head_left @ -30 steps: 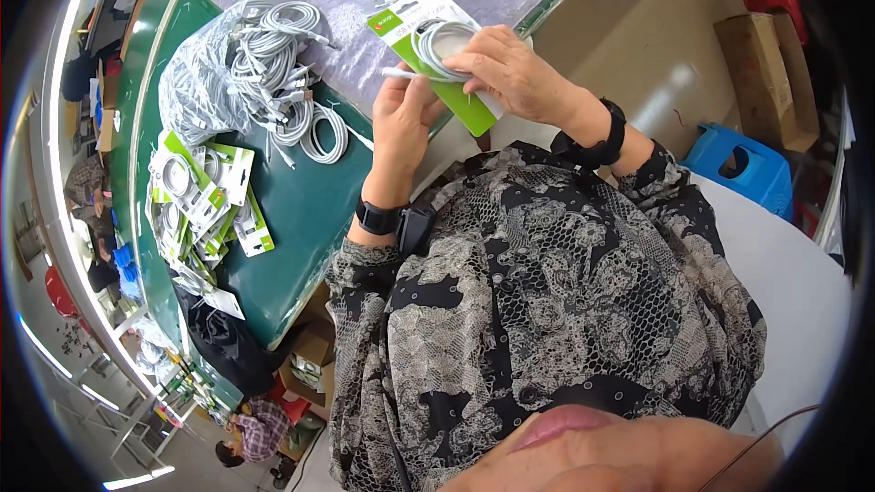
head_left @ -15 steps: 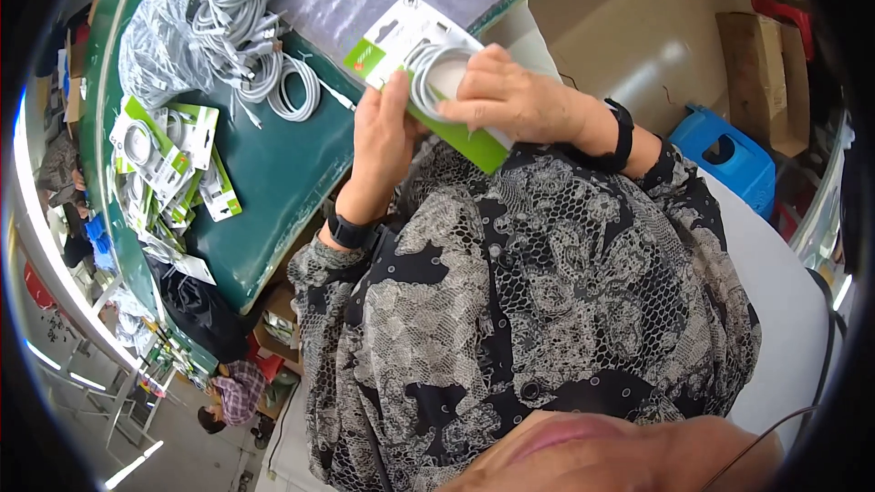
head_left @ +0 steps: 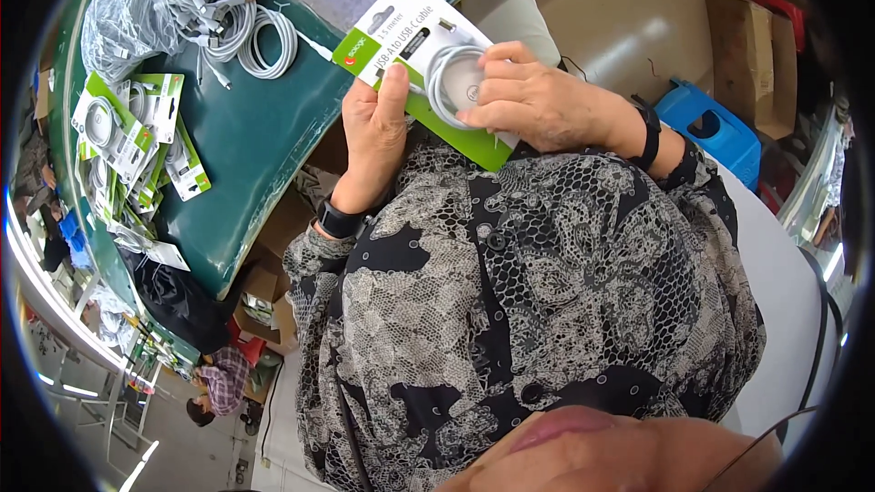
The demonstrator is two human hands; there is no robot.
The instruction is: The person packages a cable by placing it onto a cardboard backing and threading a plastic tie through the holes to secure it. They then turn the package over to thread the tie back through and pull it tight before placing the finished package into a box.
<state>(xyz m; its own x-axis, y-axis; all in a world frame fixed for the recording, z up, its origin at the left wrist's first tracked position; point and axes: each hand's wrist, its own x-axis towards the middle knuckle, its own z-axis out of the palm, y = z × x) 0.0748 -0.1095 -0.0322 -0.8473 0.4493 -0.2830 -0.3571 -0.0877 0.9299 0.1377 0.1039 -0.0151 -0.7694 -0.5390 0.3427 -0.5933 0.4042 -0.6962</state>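
A white and green packaging card point(head_left: 401, 36) is held close to my chest, above the table edge. My left hand point(head_left: 378, 132) grips its lower left side, thumb lying on the card's face. My right hand point(head_left: 538, 105) presses a coiled white cable point(head_left: 447, 68) against the card with its fingertips. Both wrists wear dark bands.
The green table point(head_left: 246, 155) carries a heap of loose coiled white cables point(head_left: 214, 9) at the top left and a stack of packed cards point(head_left: 137, 141) at the left. A blue stool point(head_left: 706, 123) and a cardboard box point(head_left: 752, 41) stand on the floor to the right. Boxes lie under the table.
Both hands have brought the card and cable down from over the table toward my chest. The view has shifted so the table sits further left.
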